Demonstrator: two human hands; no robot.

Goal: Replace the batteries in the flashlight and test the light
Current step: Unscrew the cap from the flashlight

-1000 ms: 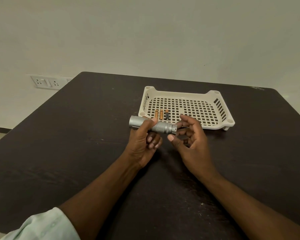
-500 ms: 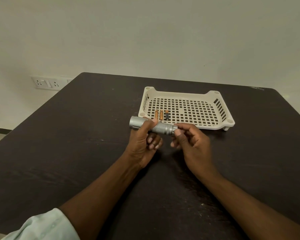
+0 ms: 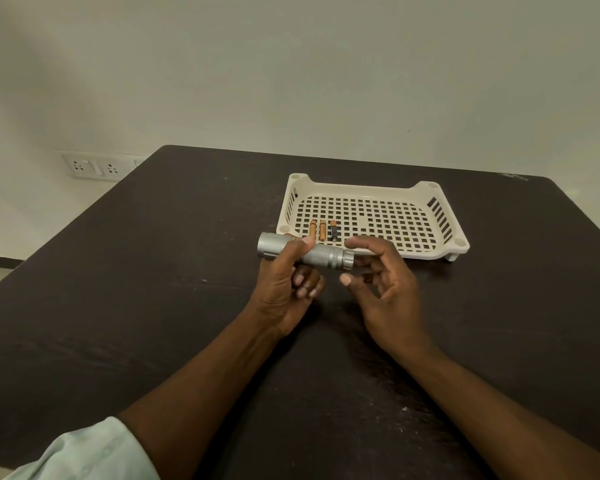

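flashlight lies crosswise, head leftward, gripped by left hand; right hand open, empty.

I have one view only, from a wide-angle camera on the person's head, so no second view shares any of it. It looks forward and down across the dark counter from its near edge toward the far edge and the pale wall behind. Both hands sit close below the lens, near the middle. The counter's far corners show; its near corners fall outside the frame.
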